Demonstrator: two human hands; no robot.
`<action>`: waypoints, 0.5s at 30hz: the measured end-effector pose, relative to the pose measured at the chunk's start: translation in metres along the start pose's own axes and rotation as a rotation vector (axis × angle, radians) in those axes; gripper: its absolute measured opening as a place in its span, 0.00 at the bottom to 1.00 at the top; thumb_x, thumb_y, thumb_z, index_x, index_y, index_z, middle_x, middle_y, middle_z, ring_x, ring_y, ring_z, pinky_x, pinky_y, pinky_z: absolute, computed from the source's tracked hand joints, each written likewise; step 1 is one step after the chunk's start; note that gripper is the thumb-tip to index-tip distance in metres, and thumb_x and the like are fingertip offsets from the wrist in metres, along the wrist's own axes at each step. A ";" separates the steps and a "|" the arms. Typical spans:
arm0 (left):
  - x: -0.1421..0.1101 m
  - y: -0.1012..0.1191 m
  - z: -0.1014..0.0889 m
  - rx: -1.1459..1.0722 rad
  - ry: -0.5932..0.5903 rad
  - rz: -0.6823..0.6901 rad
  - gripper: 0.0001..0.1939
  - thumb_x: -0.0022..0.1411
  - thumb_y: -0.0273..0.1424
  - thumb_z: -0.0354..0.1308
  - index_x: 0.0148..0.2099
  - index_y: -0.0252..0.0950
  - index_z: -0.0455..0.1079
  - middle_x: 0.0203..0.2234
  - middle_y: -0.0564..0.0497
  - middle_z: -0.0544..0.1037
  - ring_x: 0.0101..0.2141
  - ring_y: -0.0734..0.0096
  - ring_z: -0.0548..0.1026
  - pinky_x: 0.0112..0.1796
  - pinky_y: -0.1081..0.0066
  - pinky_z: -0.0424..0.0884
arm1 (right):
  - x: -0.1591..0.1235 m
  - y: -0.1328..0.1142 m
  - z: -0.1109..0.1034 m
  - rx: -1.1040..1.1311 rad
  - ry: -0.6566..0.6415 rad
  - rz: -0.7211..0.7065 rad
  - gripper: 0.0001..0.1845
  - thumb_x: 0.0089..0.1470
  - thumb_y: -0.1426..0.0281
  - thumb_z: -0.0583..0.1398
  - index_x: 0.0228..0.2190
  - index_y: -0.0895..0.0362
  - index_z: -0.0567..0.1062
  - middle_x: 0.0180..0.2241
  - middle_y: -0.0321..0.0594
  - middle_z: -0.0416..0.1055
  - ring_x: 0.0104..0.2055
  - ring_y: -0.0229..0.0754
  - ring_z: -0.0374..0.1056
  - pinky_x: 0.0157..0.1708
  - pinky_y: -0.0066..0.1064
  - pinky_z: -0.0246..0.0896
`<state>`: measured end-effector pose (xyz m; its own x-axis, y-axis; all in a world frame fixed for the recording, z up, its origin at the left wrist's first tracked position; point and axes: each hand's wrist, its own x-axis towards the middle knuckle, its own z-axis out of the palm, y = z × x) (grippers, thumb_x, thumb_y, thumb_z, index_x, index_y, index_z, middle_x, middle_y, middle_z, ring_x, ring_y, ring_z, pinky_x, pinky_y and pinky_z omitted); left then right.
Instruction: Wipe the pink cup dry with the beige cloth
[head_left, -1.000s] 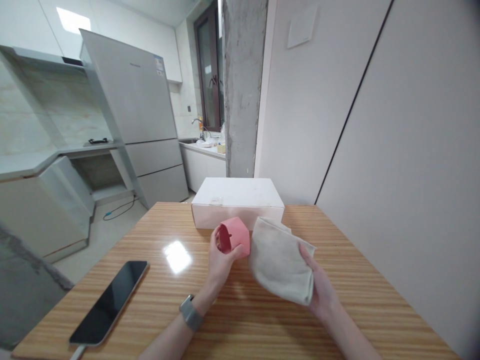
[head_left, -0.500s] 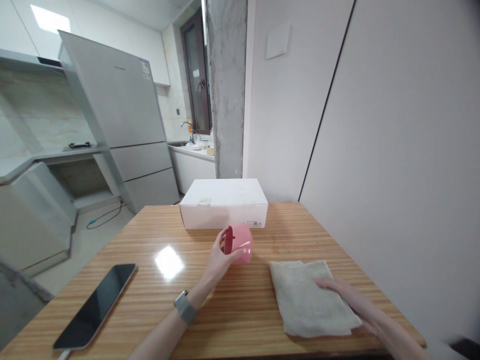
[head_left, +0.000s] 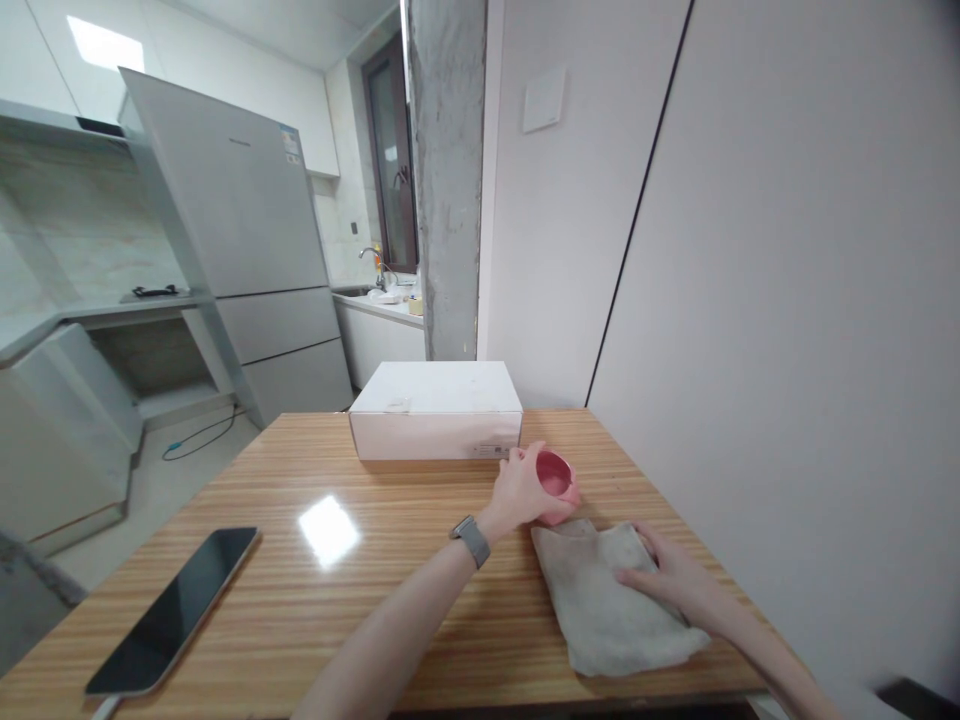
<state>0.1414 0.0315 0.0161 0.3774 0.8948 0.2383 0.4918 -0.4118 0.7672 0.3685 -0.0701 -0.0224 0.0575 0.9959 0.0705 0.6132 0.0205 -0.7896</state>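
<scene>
My left hand (head_left: 523,490), with a grey-banded watch on the wrist, is closed around a small pink cup (head_left: 564,508). The cup is tilted, its round opening facing up and toward me, just beyond the cloth's far edge. A folded greyish-white cloth (head_left: 592,600) lies flat near the front right of the table. My right hand (head_left: 667,575) grips this cloth at its right side, thumb on top and the other fingers around its far right edge. Part of the fingers' hold is hidden.
A white box (head_left: 435,435) stands at the back of the wooden table (head_left: 300,620). To the left lies a black phone (head_left: 176,610) with a white cable. A white wall (head_left: 787,300) runs along the right side. Behind are a fridge (head_left: 232,200) and a sink counter.
My left hand has carried the pink cup to the right, turning its opening toward me, close to the cloth. My right hand has shifted up the cloth's right side and grips its edge.
</scene>
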 end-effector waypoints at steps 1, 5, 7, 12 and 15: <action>0.003 -0.001 0.004 0.028 0.002 -0.002 0.49 0.36 0.44 0.69 0.61 0.40 0.58 0.49 0.39 0.67 0.48 0.45 0.68 0.50 0.54 0.62 | 0.000 0.001 -0.001 0.009 -0.013 0.001 0.17 0.38 0.70 0.64 0.35 0.56 0.75 0.37 0.45 0.78 0.41 0.55 0.72 0.43 0.40 0.64; 0.013 -0.005 0.017 0.115 -0.010 -0.008 0.51 0.34 0.45 0.69 0.61 0.41 0.58 0.49 0.39 0.68 0.48 0.43 0.68 0.49 0.52 0.61 | 0.000 0.000 -0.001 0.052 -0.039 0.018 0.16 0.38 0.70 0.63 0.35 0.55 0.74 0.34 0.43 0.78 0.37 0.52 0.73 0.38 0.38 0.65; 0.016 -0.007 0.021 0.132 -0.016 -0.005 0.51 0.33 0.45 0.70 0.61 0.41 0.58 0.49 0.38 0.68 0.48 0.42 0.68 0.49 0.51 0.61 | 0.000 -0.002 -0.001 0.035 -0.020 0.027 0.18 0.38 0.69 0.63 0.36 0.56 0.74 0.32 0.43 0.78 0.35 0.52 0.73 0.36 0.38 0.65; 0.016 -0.006 0.023 0.112 -0.009 0.015 0.53 0.33 0.47 0.70 0.62 0.41 0.57 0.51 0.37 0.67 0.49 0.42 0.68 0.50 0.51 0.61 | 0.001 -0.008 -0.003 -0.233 0.080 0.033 0.19 0.43 0.62 0.62 0.39 0.56 0.75 0.30 0.43 0.77 0.35 0.53 0.73 0.36 0.38 0.64; 0.010 -0.003 0.015 0.063 0.015 0.051 0.50 0.38 0.48 0.69 0.62 0.39 0.58 0.55 0.37 0.66 0.52 0.43 0.67 0.51 0.52 0.61 | 0.000 -0.017 -0.002 -0.494 0.195 -0.002 0.20 0.52 0.58 0.56 0.41 0.57 0.74 0.36 0.49 0.77 0.39 0.56 0.72 0.38 0.42 0.62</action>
